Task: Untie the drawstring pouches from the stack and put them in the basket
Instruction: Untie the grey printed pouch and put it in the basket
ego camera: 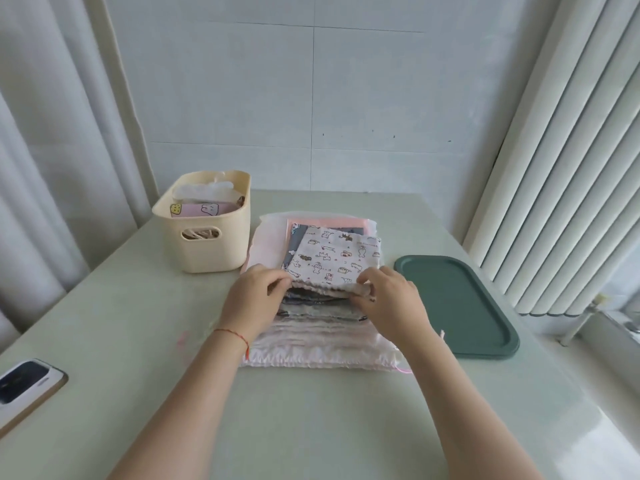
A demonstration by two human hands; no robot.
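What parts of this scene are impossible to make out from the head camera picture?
- Top pouch: its gathered mouth and knot are hidden by the left hand and right hand.
- Stack: lower pouches show only edges; their count is unclear.
- Basket: its wall hides most contents.
- Phone: cut off by the left edge.

Both forearms extended forward; left hand [254, 292] and right hand [389, 294] curled, fingertips pinching fabric edge.
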